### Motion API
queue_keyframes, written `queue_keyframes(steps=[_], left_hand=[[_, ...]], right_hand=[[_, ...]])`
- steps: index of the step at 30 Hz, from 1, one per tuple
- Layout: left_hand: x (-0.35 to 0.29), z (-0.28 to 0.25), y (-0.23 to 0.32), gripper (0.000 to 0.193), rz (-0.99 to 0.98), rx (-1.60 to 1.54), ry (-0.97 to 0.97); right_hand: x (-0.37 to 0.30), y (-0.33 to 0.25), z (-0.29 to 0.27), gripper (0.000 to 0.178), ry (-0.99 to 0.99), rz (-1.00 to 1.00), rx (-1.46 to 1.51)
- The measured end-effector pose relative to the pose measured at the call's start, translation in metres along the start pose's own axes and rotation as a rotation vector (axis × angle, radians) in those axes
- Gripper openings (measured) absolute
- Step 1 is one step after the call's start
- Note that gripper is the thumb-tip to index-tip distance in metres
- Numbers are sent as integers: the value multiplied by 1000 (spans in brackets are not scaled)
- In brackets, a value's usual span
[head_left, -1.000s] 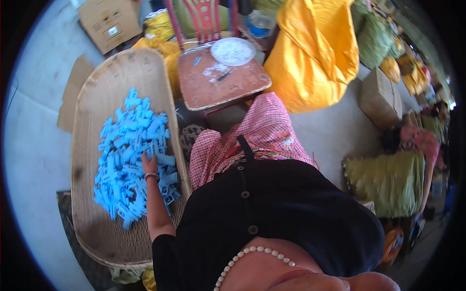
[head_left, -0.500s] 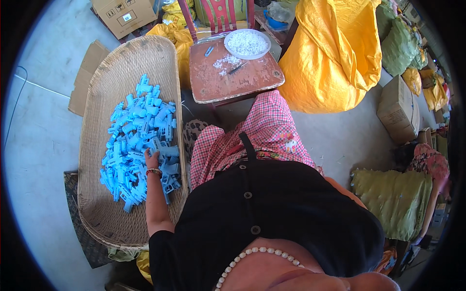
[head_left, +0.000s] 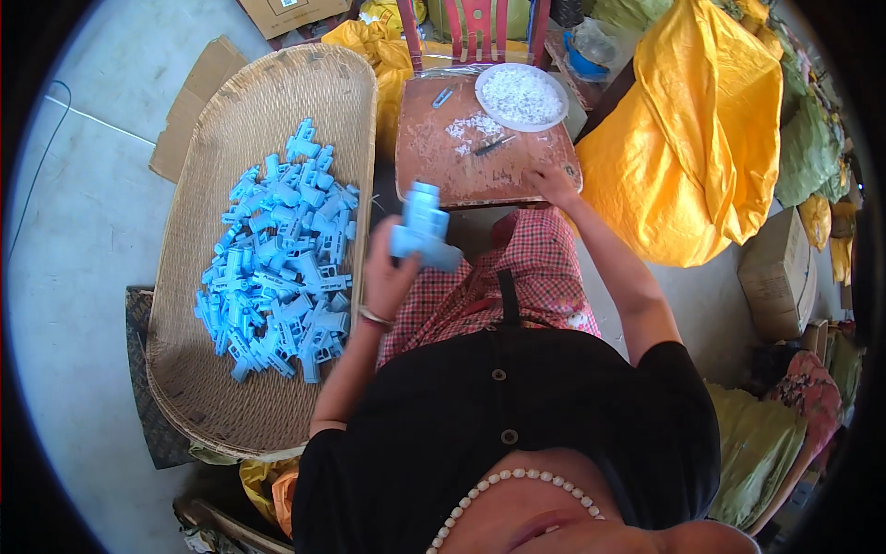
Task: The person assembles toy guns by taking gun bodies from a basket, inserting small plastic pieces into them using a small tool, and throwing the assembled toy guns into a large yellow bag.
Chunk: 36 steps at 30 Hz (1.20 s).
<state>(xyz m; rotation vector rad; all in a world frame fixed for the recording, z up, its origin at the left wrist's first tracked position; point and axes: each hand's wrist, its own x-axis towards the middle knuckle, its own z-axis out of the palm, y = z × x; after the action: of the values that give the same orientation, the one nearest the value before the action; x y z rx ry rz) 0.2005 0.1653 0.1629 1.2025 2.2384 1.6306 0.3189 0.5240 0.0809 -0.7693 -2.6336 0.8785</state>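
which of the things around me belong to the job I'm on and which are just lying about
Seem to belong: light-blue toy pistol in your left hand; heaped toy pistols; oval woven tray; chair seat, right hand at its edge.

Probably just lying about: yellow sack; cardboard box at right; cardboard sheet beside the tray.

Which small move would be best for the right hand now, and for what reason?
Probably the right grip should reach for the thin dark tool on the chair seat. The left grip holds a blue toy pistol off the pile, while the right grip appears empty, close to that tool, and white scraps lie beside it.
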Motion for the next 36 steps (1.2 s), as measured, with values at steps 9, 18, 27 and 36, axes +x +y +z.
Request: queue_keyframes(steps=[9,18,27,36], left_hand=[[0,65,-4,58,-95,-126,-683],[20,79,-20,59,-43,-338,-1081],[17,100,-22,57,-105,-345,-893],[24,116,-37,60,-215,-354,-930]], right_hand=[[85,-48,52,34,-29,335,-239],[41,-10,40,29,164,94,-249],[98,22,-34,22,105,286,1295],[173,21,-9,51,-97,217,-481]])
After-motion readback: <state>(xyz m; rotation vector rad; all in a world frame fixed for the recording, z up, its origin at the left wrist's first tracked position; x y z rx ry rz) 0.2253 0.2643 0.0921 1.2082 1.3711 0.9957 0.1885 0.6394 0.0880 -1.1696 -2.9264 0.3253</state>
